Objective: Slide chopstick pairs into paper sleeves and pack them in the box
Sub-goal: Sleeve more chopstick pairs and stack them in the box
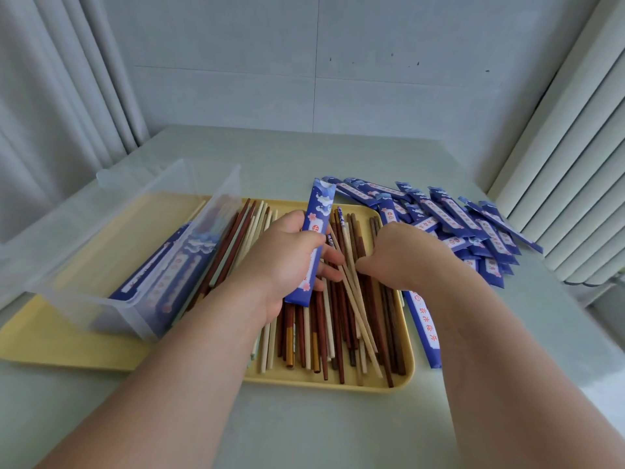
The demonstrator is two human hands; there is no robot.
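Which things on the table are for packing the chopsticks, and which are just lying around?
For the job:
blue sleeve in the left hand
pale chopsticks pinched by the right hand
loose chopsticks on the yellow tray
pile of sleeves
clear box

Just there:
curtain
wall

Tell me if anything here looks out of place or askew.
Two small things. One sleeve lies alone along the right rim of the tray, nearer than the sleeve pile. In the tray, two pale chopsticks, which the right hand pinches, lie slanted across the rest. Nothing looks spilled or damaged.
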